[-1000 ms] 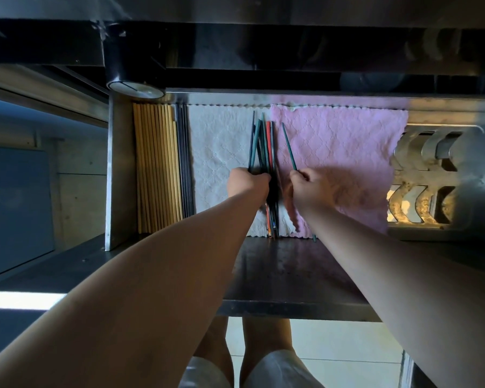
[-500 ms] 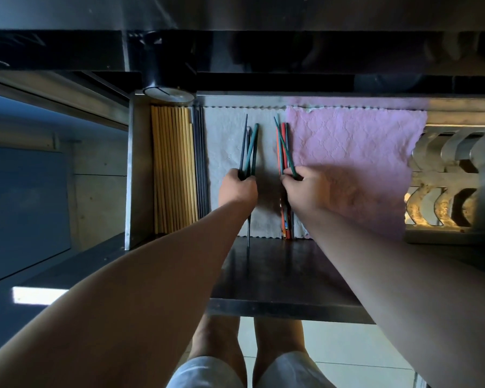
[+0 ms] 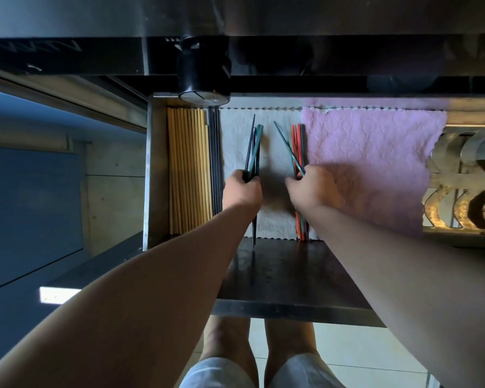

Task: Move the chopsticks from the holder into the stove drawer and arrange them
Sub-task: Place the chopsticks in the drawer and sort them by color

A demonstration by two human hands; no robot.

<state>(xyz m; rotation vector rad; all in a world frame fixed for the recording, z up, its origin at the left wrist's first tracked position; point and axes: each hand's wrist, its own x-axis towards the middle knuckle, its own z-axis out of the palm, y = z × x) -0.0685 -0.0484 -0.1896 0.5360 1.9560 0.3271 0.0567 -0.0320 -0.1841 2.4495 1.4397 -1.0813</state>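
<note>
Landmark: I took the white cloth (image 3: 266,141) in the drawer (image 3: 277,275) as my reference for every place below.

Drawer front: nearest me, the dark, smooth metal floor of the drawer lay bare in front of the white cloth, shiny enough to reflect one stick's tail.

Left hand (image 3: 242,189): I had it clenched round a dark bundle (image 3: 253,152) of teal and near-black chopsticks over the cloth's left half. The tips fanned apart and one tail poked out past the cloth's near edge, so I judged the grip was there to square them up.

Right hand (image 3: 314,189): it sat at the cloth's right edge, fingers pinching one teal stick (image 3: 287,148) that slanted left across the cloth, while resting on the red bundle (image 3: 298,147). I judged I was pinning that bundle while sorting the stray.

Red bundle: thin, straight, orange-red sticks lay along the seam where the white cloth met the pink cloth (image 3: 370,163), parallel to it.

Cloths: both looked quilted, soft, with scalloped edges; I judged them as liners to stop sticks rolling.

Left of the cloth: a few dark sticks (image 3: 215,163), then a flat, tidy row of pale bamboo sticks (image 3: 188,169) against the steel wall.

Beyond the cloth: a black round knob (image 3: 203,79) overhung the far left corner.

Holder: I couldn't see it.
</note>
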